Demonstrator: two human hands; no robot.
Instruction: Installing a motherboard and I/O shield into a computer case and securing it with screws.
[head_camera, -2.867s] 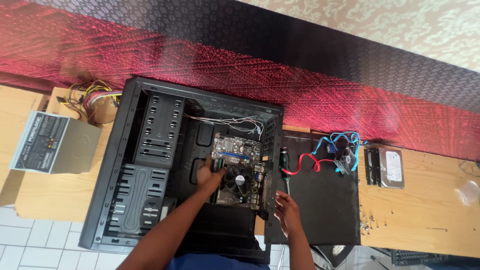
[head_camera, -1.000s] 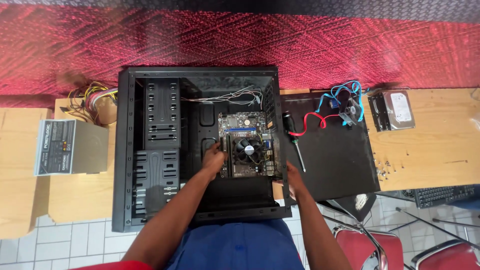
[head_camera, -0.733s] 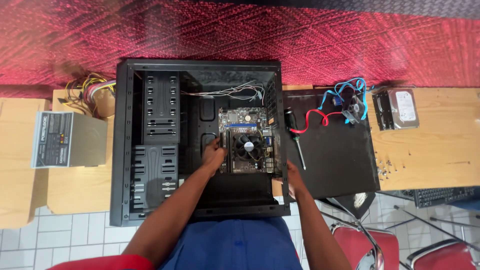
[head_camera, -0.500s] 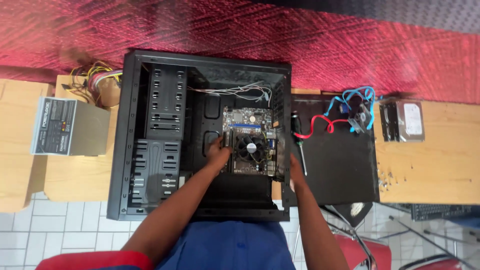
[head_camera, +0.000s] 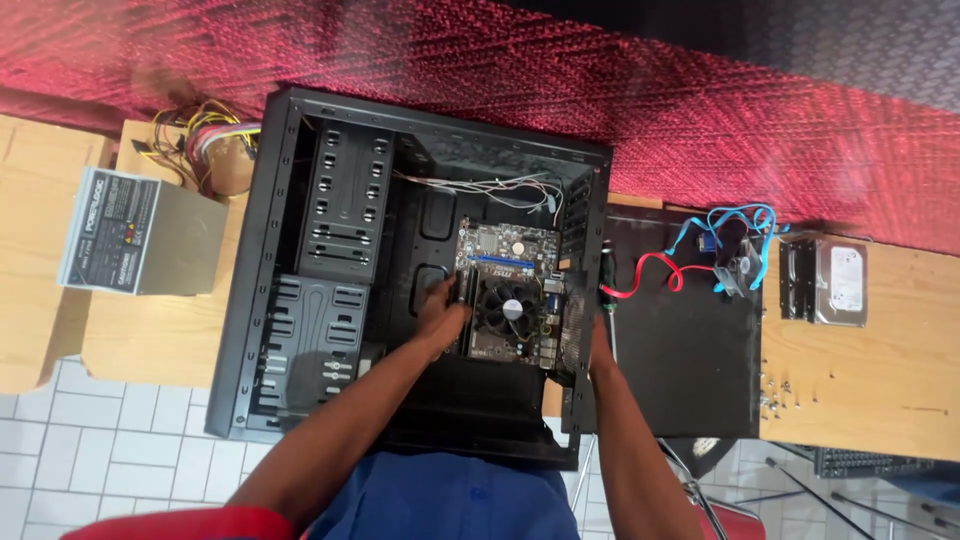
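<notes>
An open black computer case (head_camera: 300, 330) lies on its side on a wooden table. Inside it sits a small motherboard (head_camera: 510, 270) with a round cooler fan (head_camera: 512, 308) on top. My left hand (head_camera: 440, 315) reaches into the case and holds the board's left edge. Outside the case's rear wall, my right hand (head_camera: 598, 345) presses against the panel at the board's right edge; the wall hides its fingers. Thin white wires (head_camera: 490, 185) run along the case's upper inside.
A grey power supply (head_camera: 135, 232) with a bundle of coloured cables (head_camera: 205, 125) lies to the left. A black side panel (head_camera: 685, 340) lies to the right, carrying a screwdriver (head_camera: 606, 270), red and blue cables (head_camera: 700, 250) and a hard drive (head_camera: 835, 282) beyond. Small screws (head_camera: 775, 395) are scattered nearby.
The view has shifted and tilted a little. Both hands stay at the motherboard's two sides; the board looks about where it was.
</notes>
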